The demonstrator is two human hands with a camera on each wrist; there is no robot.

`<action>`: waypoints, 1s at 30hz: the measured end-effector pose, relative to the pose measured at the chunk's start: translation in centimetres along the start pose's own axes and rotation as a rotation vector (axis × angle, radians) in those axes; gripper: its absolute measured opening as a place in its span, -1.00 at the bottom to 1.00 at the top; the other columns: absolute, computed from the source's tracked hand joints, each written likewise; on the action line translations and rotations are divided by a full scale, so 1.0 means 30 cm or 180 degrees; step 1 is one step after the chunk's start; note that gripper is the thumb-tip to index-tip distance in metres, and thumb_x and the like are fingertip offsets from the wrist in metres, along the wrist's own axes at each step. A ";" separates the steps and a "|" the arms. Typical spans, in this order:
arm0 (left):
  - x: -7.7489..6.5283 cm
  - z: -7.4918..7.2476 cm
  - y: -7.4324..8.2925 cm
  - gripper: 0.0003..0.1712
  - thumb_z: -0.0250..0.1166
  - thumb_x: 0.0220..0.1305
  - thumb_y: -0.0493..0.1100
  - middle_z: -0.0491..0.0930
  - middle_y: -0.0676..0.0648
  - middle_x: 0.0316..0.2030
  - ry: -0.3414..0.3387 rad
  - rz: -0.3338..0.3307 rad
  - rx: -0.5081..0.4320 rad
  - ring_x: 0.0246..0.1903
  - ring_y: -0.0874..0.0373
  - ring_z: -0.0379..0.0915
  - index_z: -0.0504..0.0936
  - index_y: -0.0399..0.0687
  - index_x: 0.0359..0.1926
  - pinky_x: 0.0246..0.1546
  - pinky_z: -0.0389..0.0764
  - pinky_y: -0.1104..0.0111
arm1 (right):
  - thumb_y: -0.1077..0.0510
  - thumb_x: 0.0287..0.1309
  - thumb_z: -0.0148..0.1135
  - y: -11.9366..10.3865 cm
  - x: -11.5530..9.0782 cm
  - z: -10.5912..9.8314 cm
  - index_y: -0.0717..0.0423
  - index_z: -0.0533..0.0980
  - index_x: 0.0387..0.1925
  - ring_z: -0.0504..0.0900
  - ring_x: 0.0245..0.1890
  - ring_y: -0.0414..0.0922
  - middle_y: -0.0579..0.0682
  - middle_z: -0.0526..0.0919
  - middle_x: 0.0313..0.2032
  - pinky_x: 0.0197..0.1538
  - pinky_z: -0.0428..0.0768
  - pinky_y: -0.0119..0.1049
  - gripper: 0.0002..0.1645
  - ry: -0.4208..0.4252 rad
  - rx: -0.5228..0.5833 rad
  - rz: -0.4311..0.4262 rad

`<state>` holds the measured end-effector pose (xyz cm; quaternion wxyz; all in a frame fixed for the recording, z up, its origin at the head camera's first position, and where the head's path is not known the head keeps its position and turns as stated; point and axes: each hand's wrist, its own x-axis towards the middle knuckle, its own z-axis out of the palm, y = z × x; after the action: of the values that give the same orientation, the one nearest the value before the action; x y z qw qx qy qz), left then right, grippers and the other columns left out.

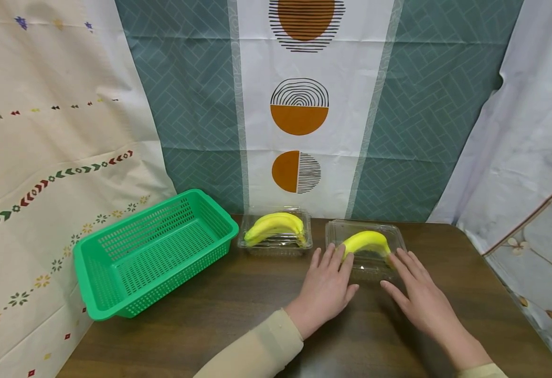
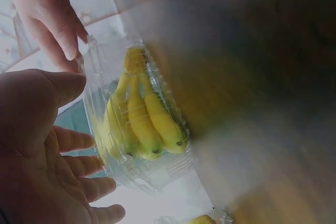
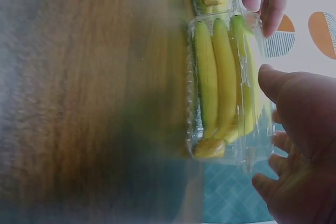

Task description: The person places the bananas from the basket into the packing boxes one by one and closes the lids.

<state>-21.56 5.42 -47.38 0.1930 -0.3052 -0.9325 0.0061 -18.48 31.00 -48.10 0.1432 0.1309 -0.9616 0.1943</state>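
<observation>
A clear plastic clamshell box (image 1: 336, 231) with a bunch of bananas (image 1: 365, 241) inside stands at the back right of the table. My left hand (image 1: 324, 286) reaches to its near left corner, fingers extended and fingertips at the lid. On the other side, my right hand (image 1: 420, 296) has its straight fingertips at the box's right edge. Both wrist views show the bananas (image 2: 140, 121) behind the clear wall, with the lid down. In the right wrist view the right palm (image 3: 312, 140) faces the box, thumb apart from the fingers.
A second clear box (image 1: 276, 251) of bananas stands just left of the first, against the patterned curtain (image 1: 200, 105). Farther left is a green slatted basket (image 1: 162, 286), tilted in view at the edge of the brown table (image 1: 238, 299).
</observation>
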 end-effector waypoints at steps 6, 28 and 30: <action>0.029 0.008 -0.014 -0.17 0.18 0.64 0.36 0.32 -0.17 0.64 -0.0134 -0.0077 -0.0017 0.62 -0.14 0.23 0.42 0.01 0.66 0.58 0.30 -0.08 | -0.13 0.52 0.42 0.008 0.035 0.006 0.20 0.29 0.67 -0.02 0.73 0.27 0.31 0.19 0.67 0.31 0.37 0.60 -0.06 -0.0040 0.0023 -0.0007; 0.098 0.020 -0.066 -0.16 0.12 0.67 0.37 0.24 -0.17 0.68 -0.0428 -0.0234 0.0004 0.66 -0.14 0.14 0.34 0.03 0.71 0.61 0.24 -0.08 | -0.10 0.52 0.42 0.027 0.157 0.025 0.24 0.27 0.67 -0.01 0.70 0.34 0.33 0.15 0.68 0.39 0.32 0.58 -0.05 -0.0244 0.0014 0.0084; 0.103 0.023 -0.070 -0.16 0.13 0.67 0.36 0.24 -0.17 0.68 -0.0427 -0.0247 -0.0004 0.66 -0.14 0.14 0.34 0.03 0.71 0.61 0.25 -0.08 | -0.11 0.53 0.41 0.027 0.165 0.026 0.24 0.26 0.68 -0.01 0.71 0.34 0.33 0.14 0.68 0.41 0.31 0.57 -0.05 -0.0269 0.0015 0.0085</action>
<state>-25.29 5.56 -46.65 0.1299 -0.2679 -0.9545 0.0185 -23.48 30.44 -47.46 0.0996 0.1264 -0.9680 0.1927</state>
